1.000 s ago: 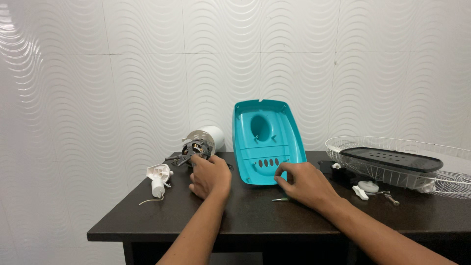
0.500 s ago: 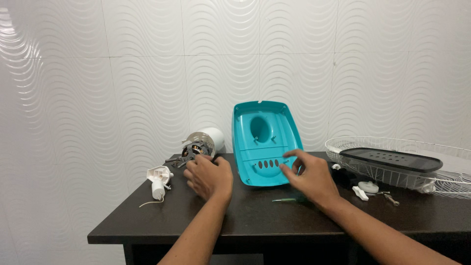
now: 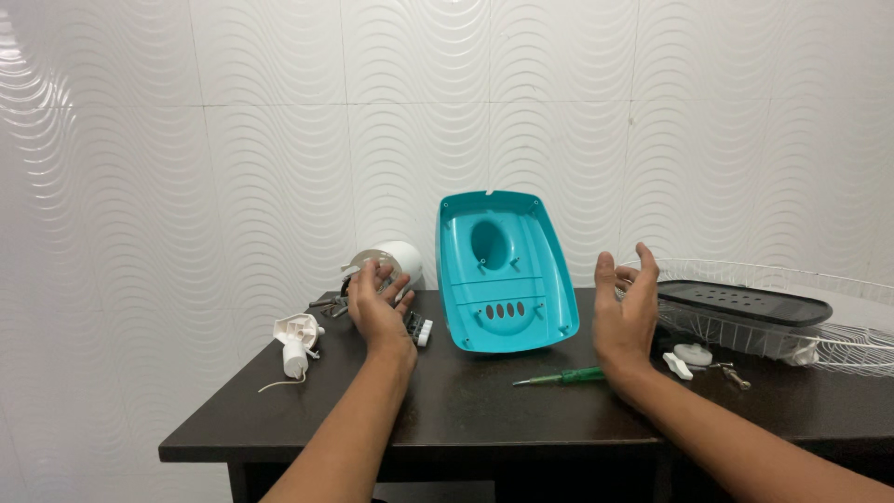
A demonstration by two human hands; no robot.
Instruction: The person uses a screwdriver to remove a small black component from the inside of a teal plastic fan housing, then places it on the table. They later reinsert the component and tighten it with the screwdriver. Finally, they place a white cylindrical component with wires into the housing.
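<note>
A teal plastic housing shell [image 3: 503, 275] leans upright against the wall at the middle of the dark table [image 3: 447, 410]. My left hand [image 3: 380, 303] is raised, fingers apart, just in front of a grey and white motor [image 3: 389, 261], holding nothing. My right hand [image 3: 626, 312] is lifted to the right of the shell, fingers spread and empty. A green-handled screwdriver [image 3: 561, 377] lies on the table between the shell and my right wrist.
A white wire grille [image 3: 838, 321] with a black flat plate [image 3: 745, 300] on it sits at the right. Small white parts [image 3: 687, 358] and screws lie beside it. A white plastic piece with a cord [image 3: 296, 340] rests at the left. A wavy white tiled wall stands behind.
Both hands have lifted off the table and opened. My right hand left the screwdriver's spot and rose to the right of the teal shell; my left rose in front of the motor.
</note>
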